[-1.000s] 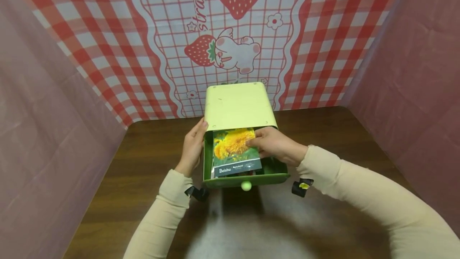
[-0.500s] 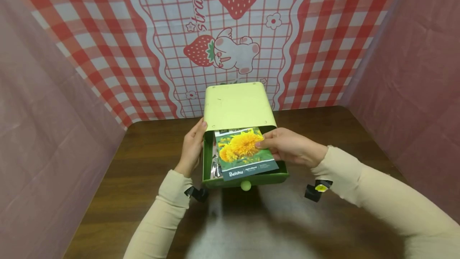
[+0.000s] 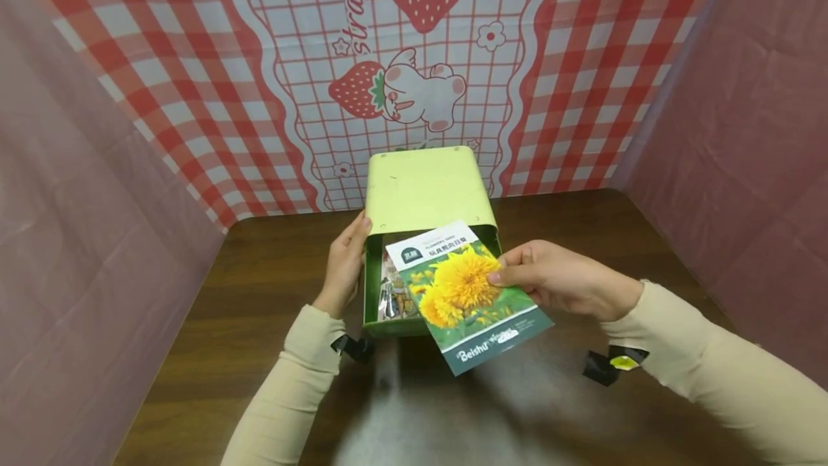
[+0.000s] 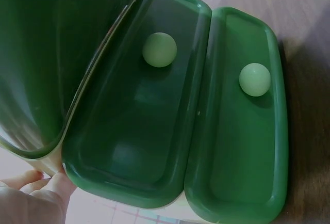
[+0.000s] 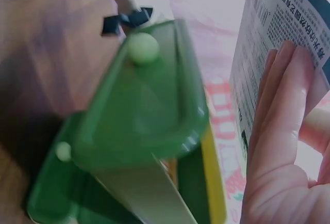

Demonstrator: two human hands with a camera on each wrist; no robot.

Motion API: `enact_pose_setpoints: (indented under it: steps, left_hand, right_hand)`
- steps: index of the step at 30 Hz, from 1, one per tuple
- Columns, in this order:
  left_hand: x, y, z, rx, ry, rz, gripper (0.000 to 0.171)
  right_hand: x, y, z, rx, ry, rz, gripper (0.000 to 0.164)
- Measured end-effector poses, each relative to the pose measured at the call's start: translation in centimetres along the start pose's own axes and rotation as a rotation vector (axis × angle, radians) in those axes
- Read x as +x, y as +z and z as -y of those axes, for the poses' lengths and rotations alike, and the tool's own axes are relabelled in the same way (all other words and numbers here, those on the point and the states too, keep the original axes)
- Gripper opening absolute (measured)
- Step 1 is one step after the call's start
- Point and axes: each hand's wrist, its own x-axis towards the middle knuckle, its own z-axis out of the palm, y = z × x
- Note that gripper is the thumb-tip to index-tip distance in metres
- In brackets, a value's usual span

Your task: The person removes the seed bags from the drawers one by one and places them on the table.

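Observation:
A seed packet [image 3: 475, 340] with yellow flowers on it is pinched at its right edge by my right hand [image 3: 566, 282], tilted above the pulled-out drawer. The right wrist view shows the packet's printed back [image 5: 252, 53] with fingers lying flat on it. The drawer [image 3: 391, 328] is dark green and sticks out of a pale yellow-green cabinet [image 3: 430, 189]. Inside lies a patterned, shiny packet [image 3: 396, 297], partly covered by the seed packet. My left hand [image 3: 343, 261] rests against the cabinet's left side, its fingers touching the wall in the left wrist view.
Below the pulled-out drawer, the left wrist view shows two pushed-in green drawers with round knobs [image 4: 255, 79]. The cabinet stands on a dark wooden table [image 3: 259, 293]. A red-and-white checked cloth [image 3: 582, 92] hangs behind, with pink cloths [image 3: 724, 128] at both sides.
My right hand has lifted the seed packet out of the drawer, toward the right and nearer to me, turning it slightly. The packet underneath shows more. The left hand stays on the cabinet's side.

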Motion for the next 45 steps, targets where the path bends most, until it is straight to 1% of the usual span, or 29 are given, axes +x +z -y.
enact_pose_setpoints:
  steps: [2,4,6,9,11,14,17,20,21,23,26,28,30,32,34,37,39,41,43,45]
  left_hand:
    - [-0.1,0.0,-0.1,0.019,-0.005,-0.003,0.054]
    - [-0.1,0.0,-0.1,0.035,-0.007,-0.007,0.054]
    - [-0.2,0.0,-0.1,0.054,-0.006,-0.01,0.055]
    - [-0.2,0.0,-0.1,0.075,-0.001,-0.009,0.055]
    - [-0.2,0.0,-0.1,0.089,0.006,-0.006,0.056]
    - [-0.2,0.0,-0.1,0.106,0.016,-0.002,0.056]
    - [-0.2,0.0,-0.2,0.112,0.02,-0.005,0.056]
    - [-0.3,0.0,-0.3,0.104,0.012,-0.015,0.056]
    - [-0.2,0.0,-0.3,0.097,0.007,-0.018,0.056]
    - [-0.2,0.0,-0.2,0.096,0.001,-0.024,0.056]
    - [-0.1,0.0,-0.2,0.112,0.001,-0.029,0.055]
    - [-0.1,0.0,-0.1,0.128,0.007,-0.025,0.055]
    - [0.0,0.0,-0.1,0.135,0.017,-0.019,0.055]
    - [0.0,0.0,0.0,0.125,0.021,-0.017,0.055]
    - [0.0,0.0,0.0,0.119,0.024,-0.015,0.055]
    - [0.0,0.0,0.0,0.115,0.024,-0.015,0.055]
    - [0.0,0.0,0.0,0.117,0.024,-0.011,0.055]
    - [0.0,0.0,0.0,0.112,0.025,-0.01,0.055]
    - [0.0,0.0,0.0,0.105,0.023,-0.011,0.055]
    - [-0.1,0.0,-0.1,0.093,0.019,-0.012,0.055]
  right_hand:
    - [-0.4,-0.6,0.3,0.003,-0.023,-0.027,0.029]
    - [-0.8,-1.2,0.7,0.003,-0.05,-0.074,0.025]
    - [-1.1,-1.8,1.1,0.003,-0.083,-0.14,0.022]
    - [-1.6,-2.6,1.6,0.007,-0.129,-0.245,0.021]
    - [-1.9,-3.3,1.9,0.024,-0.155,-0.312,0.022]
    - [-2.4,-4.5,2.2,0.09,-0.185,-0.392,0.026]
    - [-2.7,-5.7,2.3,0.135,-0.201,-0.491,0.029]
    - [-2.6,-7.1,2.1,0.138,-0.213,-0.58,0.031]
    - [-2.5,-7.6,1.9,0.137,-0.215,-0.604,0.031]
    - [-2.3,-8.5,1.6,0.162,-0.216,-0.622,0.033]
    - [-1.7,-9.7,0.9,0.231,-0.214,-0.634,0.032]
    - [-1.2,-10.5,0.4,0.278,-0.215,-0.644,0.028]
    - [-0.4,-11.2,-0.3,0.294,-0.217,-0.678,0.023]
    - [0.4,-11.9,-1.0,0.303,-0.224,-0.714,0.022]
    - [1.4,-12.5,-1.8,0.302,-0.223,-0.746,0.028]
    - [2.9,-13.3,-3.0,0.311,-0.217,-0.776,0.049]
    - [3.8,-13.6,-3.9,0.282,-0.201,-0.798,0.064]
    - [4.7,-13.9,-4.7,0.26,-0.185,-0.823,0.074]
    - [5.6,-14.1,-5.6,0.218,-0.164,-0.847,0.076]
    - [6.4,-14.3,-6.4,0.181,-0.146,-0.865,0.075]
